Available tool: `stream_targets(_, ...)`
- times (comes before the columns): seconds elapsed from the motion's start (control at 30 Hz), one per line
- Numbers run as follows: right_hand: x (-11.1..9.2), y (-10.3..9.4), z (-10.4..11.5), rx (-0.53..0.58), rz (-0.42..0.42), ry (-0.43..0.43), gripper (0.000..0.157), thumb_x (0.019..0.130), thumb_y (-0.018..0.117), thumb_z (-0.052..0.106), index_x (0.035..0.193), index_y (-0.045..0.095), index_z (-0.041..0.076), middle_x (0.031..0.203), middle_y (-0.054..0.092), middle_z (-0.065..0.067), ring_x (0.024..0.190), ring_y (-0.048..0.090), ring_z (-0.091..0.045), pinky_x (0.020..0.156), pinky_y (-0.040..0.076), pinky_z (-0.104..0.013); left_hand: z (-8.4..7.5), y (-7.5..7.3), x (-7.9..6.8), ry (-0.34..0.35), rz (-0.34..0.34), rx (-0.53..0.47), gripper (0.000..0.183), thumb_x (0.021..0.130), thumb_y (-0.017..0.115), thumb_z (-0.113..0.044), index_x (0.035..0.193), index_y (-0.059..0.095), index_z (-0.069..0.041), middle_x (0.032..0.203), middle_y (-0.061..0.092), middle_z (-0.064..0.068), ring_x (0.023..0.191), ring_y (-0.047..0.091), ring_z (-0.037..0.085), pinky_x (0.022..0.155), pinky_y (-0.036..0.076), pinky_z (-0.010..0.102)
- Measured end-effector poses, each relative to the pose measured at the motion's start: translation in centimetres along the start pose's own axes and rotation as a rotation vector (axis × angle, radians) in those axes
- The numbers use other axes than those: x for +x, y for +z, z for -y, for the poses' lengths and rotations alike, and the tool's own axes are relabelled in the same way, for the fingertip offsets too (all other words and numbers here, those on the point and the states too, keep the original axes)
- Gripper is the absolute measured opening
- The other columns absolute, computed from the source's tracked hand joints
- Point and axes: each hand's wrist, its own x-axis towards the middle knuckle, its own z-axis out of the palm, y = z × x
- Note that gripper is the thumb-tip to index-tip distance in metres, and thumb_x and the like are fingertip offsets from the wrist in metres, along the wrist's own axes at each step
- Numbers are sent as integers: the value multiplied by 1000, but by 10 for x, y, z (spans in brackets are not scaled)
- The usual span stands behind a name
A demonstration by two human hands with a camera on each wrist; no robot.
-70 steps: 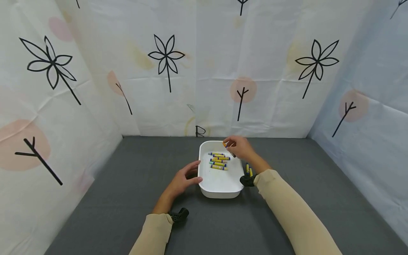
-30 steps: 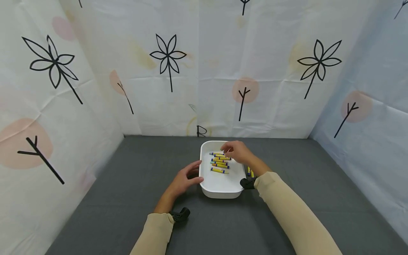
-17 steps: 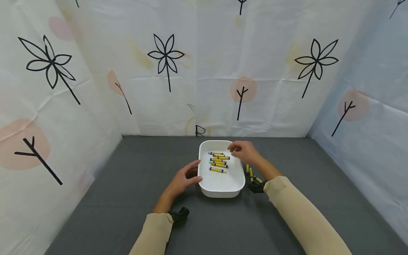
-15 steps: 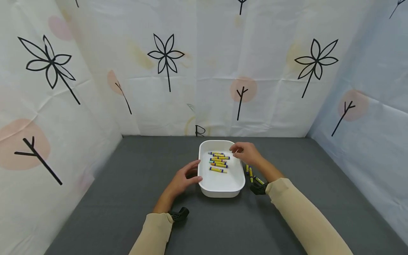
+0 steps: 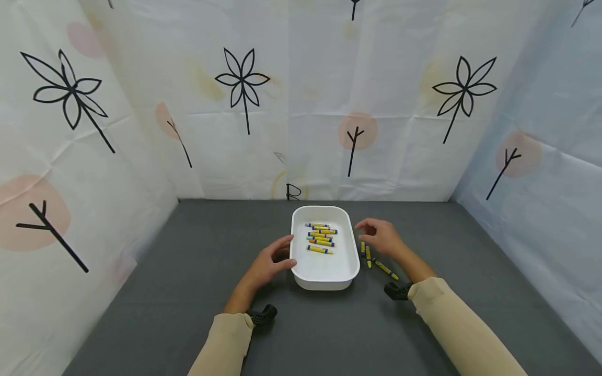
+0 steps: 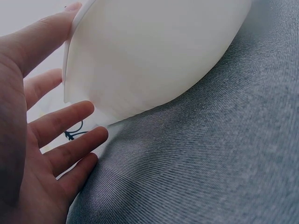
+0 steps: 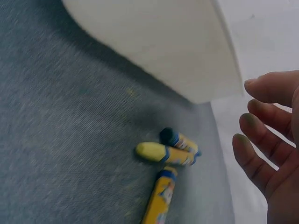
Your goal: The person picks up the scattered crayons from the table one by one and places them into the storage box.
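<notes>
A white tray (image 5: 326,271) holds several yellow-wrapped crayons (image 5: 320,250), laid side by side in a rough column. My left hand (image 5: 268,265) touches the tray's left side, thumb and fingers spread along the rim; in the left wrist view the fingers (image 6: 77,144) look nearly straight. My right hand (image 5: 382,237) hovers just right of the tray, holding nothing, fingers loosely bent. Below it on the table lie 3 more crayons, including a yellow-tipped crayon (image 7: 163,153), a dark-ended crayon (image 7: 180,140) and another yellow-wrapped crayon (image 7: 160,198).
The dark grey tabletop (image 5: 226,230) spreads around the tray. Behind it and at both sides hangs white cloth (image 5: 310,94) printed with flowers and twigs. Black wrist devices (image 5: 263,316) sit below the cuffs of beige sleeves.
An orange-tipped crayon, earlier in my right hand, now lies in the tray's column. That hand has moved right, out of the tray, uncovering the table crayons. My left hand stays put.
</notes>
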Motion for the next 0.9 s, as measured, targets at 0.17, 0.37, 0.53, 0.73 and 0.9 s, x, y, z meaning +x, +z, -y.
stream_targets(0.17, -5, 1, -7, 15, 29, -8, 24, 86, 71, 2, 109, 66, -3, 79, 58, -3, 69, 54, -19, 62, 46, -37, 2, -1, 0, -3, -11, 9, 65, 90, 68, -11, 148, 39, -4, 141, 46, 26, 125, 48, 42, 100, 36, 61)
stream_targets(0.37, -15, -1, -18, 45, 70, -3, 25, 85, 71, 0, 108, 66, -6, 76, 58, -2, 64, 51, -16, 57, 44, -32, 19, 0, 8, -11, -9, 13, 67, 90, 68, -11, 149, 37, -5, 143, 45, 25, 128, 46, 42, 102, 34, 60)
stream_targets(0.53, -26, -3, -28, 97, 115, -1, 26, 85, 70, -1, 109, 64, -9, 74, 58, -4, 62, 50, -15, 54, 43, -30, 37, 1, 14, -2, -30, 3, 68, 89, 71, -16, 149, 39, -10, 143, 46, 20, 127, 47, 39, 102, 34, 60)
stream_targets(0.73, -34, -3, -39, 78, 173, 29, 27, 83, 74, 3, 107, 66, -5, 73, 57, -2, 62, 49, -14, 56, 42, -30, 40, 1, 13, 9, -42, -5, 67, 87, 74, -21, 147, 44, -16, 141, 51, 15, 125, 51, 32, 101, 38, 56)
stream_targets(0.9, -38, -3, -45, 52, 207, 44, 28, 82, 75, 5, 107, 66, -3, 71, 56, 1, 60, 49, -15, 56, 42, -30, 39, 2, 13, 16, -50, 1, 68, 86, 75, -23, 146, 45, -16, 138, 53, 13, 122, 53, 30, 100, 40, 54)
